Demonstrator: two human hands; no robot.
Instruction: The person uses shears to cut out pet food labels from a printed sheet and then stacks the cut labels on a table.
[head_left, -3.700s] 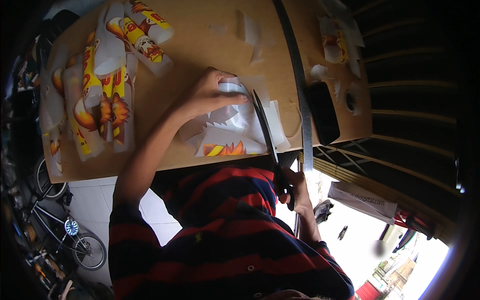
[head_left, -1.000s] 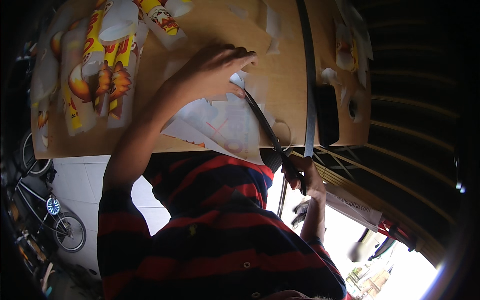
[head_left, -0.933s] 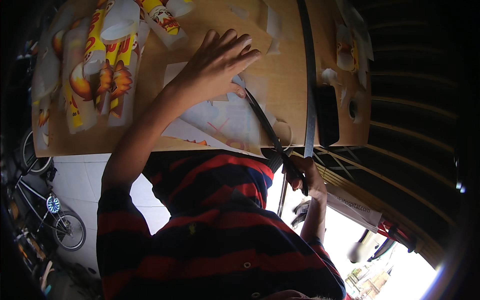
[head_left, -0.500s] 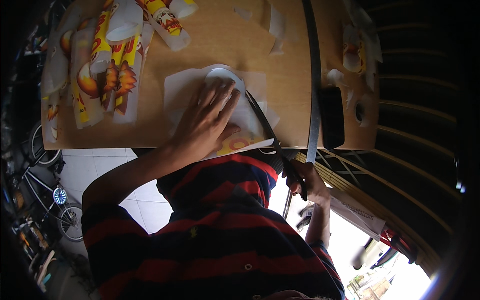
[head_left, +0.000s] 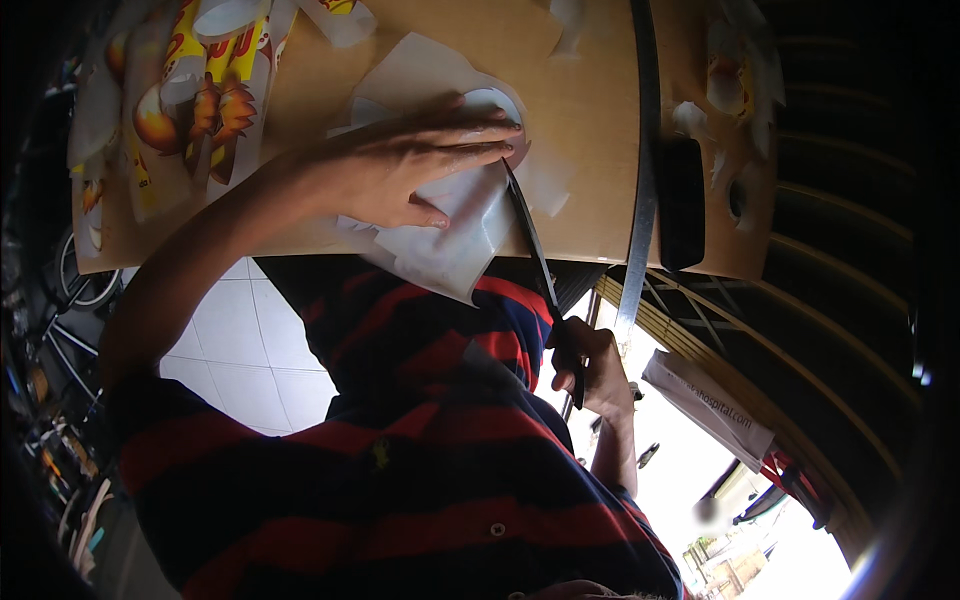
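My left hand [head_left: 400, 170] lies flat, fingers together, on a white sheet [head_left: 450, 250] that hangs over the near edge of the wooden table [head_left: 580, 120]. My right hand [head_left: 592, 368] is below the table edge, closed around the handles of long dark scissors [head_left: 530, 240]. The blades reach up along the sheet's right side to my left fingertips. A round white cut piece [head_left: 495, 100] peeks out beside those fingertips.
Yellow and orange printed sheets [head_left: 190, 110] lie at the table's left. A long metal ruler [head_left: 640, 180] and a black oblong object [head_left: 680, 200] lie at the right, with paper scraps [head_left: 730, 80] beyond. A bicycle wheel [head_left: 80, 290] stands on the white tiled floor [head_left: 240, 350].
My left hand has shifted and pressed down on the sheet, which now hangs over the table's near edge. The scissors have stayed along the sheet's right side in my right hand.
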